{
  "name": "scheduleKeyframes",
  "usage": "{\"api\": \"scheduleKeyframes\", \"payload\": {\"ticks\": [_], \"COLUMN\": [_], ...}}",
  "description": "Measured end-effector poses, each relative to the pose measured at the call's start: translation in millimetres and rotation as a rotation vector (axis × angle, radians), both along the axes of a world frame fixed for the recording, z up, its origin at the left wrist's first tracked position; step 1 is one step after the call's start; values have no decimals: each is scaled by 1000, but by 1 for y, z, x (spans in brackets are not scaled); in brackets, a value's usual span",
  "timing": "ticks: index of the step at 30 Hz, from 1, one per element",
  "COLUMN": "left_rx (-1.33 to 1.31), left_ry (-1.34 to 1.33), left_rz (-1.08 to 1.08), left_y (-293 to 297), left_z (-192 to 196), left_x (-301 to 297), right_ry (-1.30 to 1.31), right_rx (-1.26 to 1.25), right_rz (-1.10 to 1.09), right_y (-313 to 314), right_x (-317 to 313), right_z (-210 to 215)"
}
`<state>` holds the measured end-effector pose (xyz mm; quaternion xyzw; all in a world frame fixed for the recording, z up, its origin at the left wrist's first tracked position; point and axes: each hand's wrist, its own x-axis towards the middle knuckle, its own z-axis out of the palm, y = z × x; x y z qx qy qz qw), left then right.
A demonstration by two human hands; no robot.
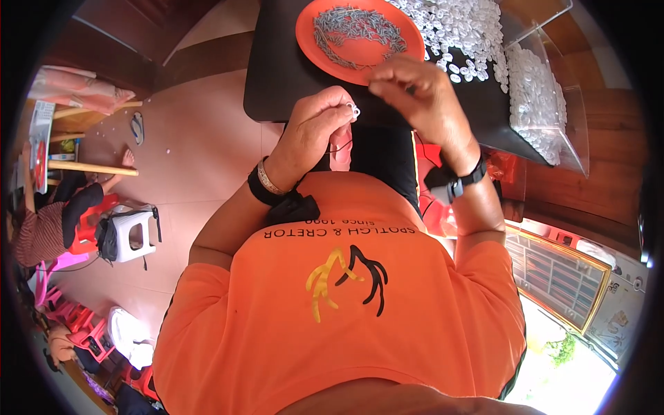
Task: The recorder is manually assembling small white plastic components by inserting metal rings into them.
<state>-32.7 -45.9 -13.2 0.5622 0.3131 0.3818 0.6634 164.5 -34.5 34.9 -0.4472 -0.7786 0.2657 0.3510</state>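
Between the thumb and fingers of my left hand (315, 128) is a small white plastic piece (353, 111) with a ring-shaped end. My right hand (425, 93) is raised to the right of it, at the near rim of an orange plate (306, 40). Its thumb and fingers are bent toward each other, and whatever is in them is too small to make out. Many thin grey metal nails (360, 26) lie in the plate. Beside the plate a heap of small white plastic pieces (470, 31) spreads over the black table (277, 76).
A clear plastic bin (570, 131) full of white pieces stands at the table's right. To the left, a person in a striped top (41, 235) sits near a white stool (131, 232). Red stools (90, 335) and a slipper (137, 128) are on the tiled floor.
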Motion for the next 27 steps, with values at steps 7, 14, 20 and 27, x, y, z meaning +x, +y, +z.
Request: {"api": "scheduleKeyframes", "payload": {"ticks": [7,14,20,27], "left_rx": [34,-35,-62,-20], "left_ry": [7,-13,-9,17], "left_rz": [75,110,113,124], "left_y": [0,-1,-1,0], "left_z": [-6,-4,-1,-1], "left_x": [-4,-8,-5,-6], "right_ry": [-629,-774,-807,-291], "right_rx": [330,409,264,-84], "right_rz": [116,276,359,152], "right_y": [53,73,87,63], "right_x": [10,1,2,11], "right_z": [-14,-15,-12,-5]}}
